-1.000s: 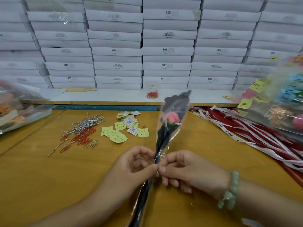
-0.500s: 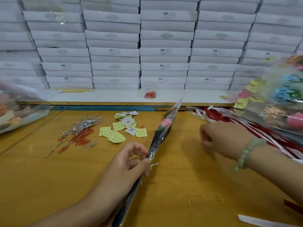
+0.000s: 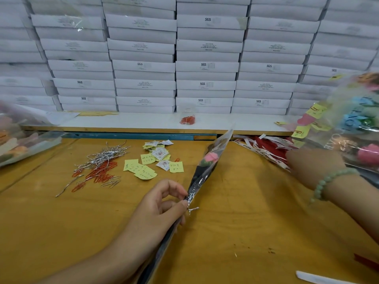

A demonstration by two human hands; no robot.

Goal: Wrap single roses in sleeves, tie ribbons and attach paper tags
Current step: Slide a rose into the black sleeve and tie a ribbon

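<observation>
A pink rose (image 3: 211, 157) sits inside a clear and black sleeve (image 3: 203, 177) that slants up to the right over the wooden table (image 3: 235, 222). My left hand (image 3: 158, 210) pinches the sleeve at its narrow neck, where a silver twist tie (image 3: 192, 210) sticks out. My right hand (image 3: 311, 167), with a green bead bracelet on the wrist, is off to the right at the pile of red and white ribbons (image 3: 268, 148); its fingers are blurred and partly hidden. Yellow and white paper tags (image 3: 151, 162) lie behind my left hand.
Silver twist ties (image 3: 104, 154) and orange paper clips (image 3: 100, 175) lie at the left. Finished wrapped roses (image 3: 356, 124) fill the right edge, and a clear tray (image 3: 24, 144) sits at far left. White boxes (image 3: 205, 64) are stacked behind a shelf with bagged clips (image 3: 187, 119).
My right hand let go of the sleeve's neck and moved right to the ribbon pile. The wrapped rose tilted down to the right, held only by my left hand.
</observation>
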